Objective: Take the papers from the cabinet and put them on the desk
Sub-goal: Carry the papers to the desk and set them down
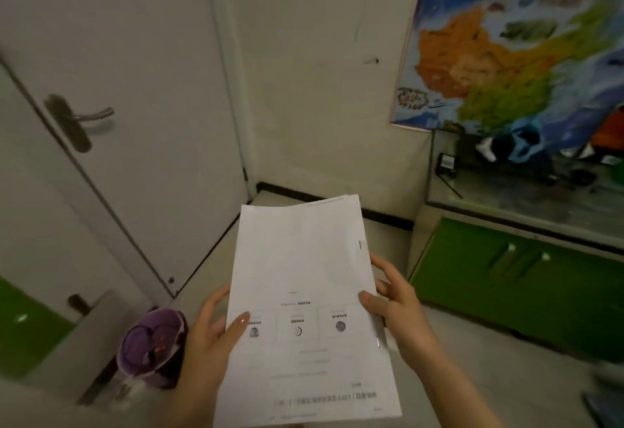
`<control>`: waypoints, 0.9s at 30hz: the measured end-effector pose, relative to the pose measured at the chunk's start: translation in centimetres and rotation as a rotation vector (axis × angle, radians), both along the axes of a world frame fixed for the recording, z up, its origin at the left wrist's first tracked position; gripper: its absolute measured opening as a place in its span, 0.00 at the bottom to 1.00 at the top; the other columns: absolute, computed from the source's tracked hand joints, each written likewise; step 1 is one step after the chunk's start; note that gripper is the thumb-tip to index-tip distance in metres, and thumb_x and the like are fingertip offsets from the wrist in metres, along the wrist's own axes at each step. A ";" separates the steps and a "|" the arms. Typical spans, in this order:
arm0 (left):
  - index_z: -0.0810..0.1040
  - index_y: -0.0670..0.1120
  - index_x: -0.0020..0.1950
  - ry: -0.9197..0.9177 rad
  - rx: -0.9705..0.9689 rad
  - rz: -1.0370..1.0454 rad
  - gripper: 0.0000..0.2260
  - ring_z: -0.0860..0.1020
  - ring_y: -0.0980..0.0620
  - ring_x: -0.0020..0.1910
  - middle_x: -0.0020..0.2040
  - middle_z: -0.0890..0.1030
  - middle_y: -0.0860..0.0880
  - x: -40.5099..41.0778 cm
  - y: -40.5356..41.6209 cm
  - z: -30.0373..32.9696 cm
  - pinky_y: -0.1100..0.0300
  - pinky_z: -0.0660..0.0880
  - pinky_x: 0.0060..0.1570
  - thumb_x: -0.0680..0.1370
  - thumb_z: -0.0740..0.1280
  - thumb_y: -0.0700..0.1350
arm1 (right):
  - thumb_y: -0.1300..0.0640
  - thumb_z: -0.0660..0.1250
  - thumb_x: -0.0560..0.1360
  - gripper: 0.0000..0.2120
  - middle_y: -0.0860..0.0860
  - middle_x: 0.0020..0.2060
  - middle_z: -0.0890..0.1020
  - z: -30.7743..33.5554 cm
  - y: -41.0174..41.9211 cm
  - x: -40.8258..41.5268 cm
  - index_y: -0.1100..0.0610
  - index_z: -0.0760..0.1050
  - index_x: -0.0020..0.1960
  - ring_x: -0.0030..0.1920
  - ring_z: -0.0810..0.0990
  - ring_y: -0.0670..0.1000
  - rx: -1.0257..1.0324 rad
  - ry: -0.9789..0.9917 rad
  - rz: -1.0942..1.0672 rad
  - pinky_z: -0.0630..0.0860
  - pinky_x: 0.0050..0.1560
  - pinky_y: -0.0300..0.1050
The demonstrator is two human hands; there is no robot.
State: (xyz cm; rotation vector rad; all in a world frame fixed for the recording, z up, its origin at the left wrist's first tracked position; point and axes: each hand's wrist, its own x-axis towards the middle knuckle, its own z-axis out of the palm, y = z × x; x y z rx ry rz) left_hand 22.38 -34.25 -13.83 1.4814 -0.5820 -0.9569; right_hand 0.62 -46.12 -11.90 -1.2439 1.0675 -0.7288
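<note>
A stack of papers was held at the centre of the view by both hands, its printed text upside down to the camera. The left hand, at about 8 o'clock from the sheets, was pinching the left edge, thumb on top and fingers beneath. The right hand, at about 3 o'clock, was gripping the right edge in the same way, thumb laid on the top sheet. A purple bin was seen on the floor at 8 o'clock, just beside the left hand. A green cabinet stood at 3 o'clock, doors closed, with a coloured map pinned on the wall at 1 o'clock. A white door with a lever handle was seen at 10 o'clock.
</note>
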 end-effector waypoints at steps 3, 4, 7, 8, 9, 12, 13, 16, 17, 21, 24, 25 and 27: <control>0.73 0.54 0.58 -0.006 0.014 -0.126 0.19 0.85 0.44 0.36 0.38 0.87 0.45 0.1 -7.4 0.5 0.56 0.79 0.27 0.74 0.65 0.33 | 0.70 0.62 0.73 0.25 0.54 0.47 0.86 0.1 -4.8 -1.4 0.46 0.70 0.62 0.44 0.85 0.54 0.018 -0.014 -0.132 0.81 0.44 0.51; 0.73 0.54 0.59 -0.006 0.018 -0.164 0.19 0.85 0.42 0.37 0.40 0.87 0.43 0.0 -9.8 0.6 0.55 0.79 0.28 0.74 0.66 0.33 | 0.71 0.62 0.73 0.25 0.54 0.47 0.86 0.1 -6.2 -1.9 0.47 0.70 0.62 0.44 0.86 0.53 0.023 -0.021 -0.176 0.82 0.41 0.48; 0.72 0.54 0.60 -0.054 0.040 -0.287 0.19 0.85 0.44 0.37 0.40 0.87 0.45 -1.5 -16.3 0.6 0.54 0.79 0.31 0.74 0.66 0.35 | 0.71 0.61 0.73 0.25 0.55 0.50 0.85 0.1 -9.8 -4.0 0.48 0.69 0.63 0.44 0.85 0.51 0.033 -0.018 -0.300 0.80 0.34 0.38; 0.72 0.54 0.60 -0.064 0.045 -0.326 0.19 0.85 0.45 0.37 0.40 0.87 0.46 -2.3 -18.2 0.5 0.55 0.79 0.30 0.74 0.66 0.35 | 0.71 0.62 0.73 0.25 0.55 0.51 0.84 0.0 -10.8 -5.0 0.48 0.69 0.63 0.45 0.85 0.52 0.040 -0.020 -0.339 0.80 0.34 0.38; 0.72 0.54 0.61 -0.065 0.054 -0.362 0.19 0.85 0.46 0.37 0.40 0.87 0.47 -3.2 -20.2 0.4 0.57 0.79 0.29 0.75 0.66 0.36 | 0.70 0.62 0.73 0.25 0.55 0.50 0.84 -0.2 -11.8 -6.0 0.49 0.68 0.64 0.45 0.85 0.51 0.047 -0.025 -0.378 0.80 0.34 0.38; 0.71 0.53 0.62 -0.075 0.073 -0.454 0.19 0.85 0.47 0.38 0.42 0.87 0.47 -6.1 -25.7 0.0 0.59 0.80 0.31 0.75 0.66 0.36 | 0.69 0.63 0.73 0.24 0.52 0.47 0.86 -0.7 -15.2 -9.0 0.47 0.68 0.63 0.43 0.86 0.50 0.064 -0.013 -0.471 0.79 0.35 0.42; 0.71 0.53 0.63 -0.078 0.076 -0.490 0.20 0.85 0.48 0.39 0.44 0.86 0.47 -7.6 -28.3 -0.5 0.59 0.80 0.32 0.75 0.66 0.37 | 0.69 0.63 0.73 0.24 0.51 0.46 0.86 -1.1 -16.8 -10.7 0.47 0.69 0.62 0.43 0.86 0.50 0.071 -0.012 -0.507 0.79 0.35 0.42; 0.71 0.54 0.64 -0.078 0.063 -0.543 0.20 0.85 0.49 0.40 0.49 0.84 0.46 -10.6 -32.7 -1.0 0.62 0.80 0.30 0.75 0.66 0.37 | 0.69 0.63 0.73 0.24 0.52 0.46 0.86 -1.6 -19.9 -13.5 0.47 0.68 0.63 0.44 0.86 0.52 0.086 0.004 -0.556 0.81 0.40 0.47; 0.71 0.54 0.64 -0.077 0.057 -0.565 0.20 0.85 0.49 0.41 0.50 0.84 0.45 -12.2 -34.8 -1.4 0.63 0.79 0.30 0.75 0.66 0.37 | 0.69 0.64 0.73 0.24 0.52 0.46 0.86 -1.9 -21.4 -15.1 0.46 0.68 0.63 0.45 0.85 0.52 0.085 0.006 -0.579 0.81 0.42 0.49; 0.73 0.51 0.62 -0.121 0.048 -0.647 0.19 0.85 0.49 0.43 0.51 0.84 0.43 -19.6 -42.7 -3.0 0.63 0.80 0.34 0.75 0.66 0.35 | 0.68 0.64 0.73 0.23 0.53 0.49 0.85 -2.6 -28.1 -22.4 0.46 0.68 0.62 0.47 0.85 0.53 0.090 0.053 -0.640 0.82 0.46 0.53; 0.73 0.46 0.63 -0.154 0.043 -0.681 0.18 0.83 0.52 0.40 0.50 0.83 0.42 -25.9 -47.9 -3.3 0.69 0.77 0.29 0.74 0.66 0.34 | 0.68 0.64 0.73 0.24 0.52 0.49 0.84 -2.7 -32.5 -28.5 0.47 0.68 0.63 0.48 0.84 0.52 0.091 0.107 -0.671 0.81 0.43 0.48; 0.72 0.46 0.63 -0.160 0.045 -0.698 0.18 0.82 0.52 0.41 0.50 0.82 0.42 -28.1 -49.6 -3.3 0.70 0.77 0.28 0.74 0.66 0.34 | 0.68 0.64 0.73 0.24 0.52 0.49 0.84 -2.7 -33.9 -30.5 0.47 0.68 0.62 0.48 0.84 0.51 0.093 0.122 -0.684 0.80 0.42 0.45; 0.72 0.47 0.62 -0.166 0.066 -0.742 0.18 0.81 0.54 0.39 0.49 0.81 0.46 -32.3 -52.7 -3.7 0.71 0.77 0.28 0.74 0.66 0.34 | 0.68 0.64 0.73 0.23 0.53 0.51 0.84 -2.8 -36.6 -34.6 0.47 0.68 0.62 0.49 0.83 0.52 0.111 0.148 -0.723 0.81 0.44 0.47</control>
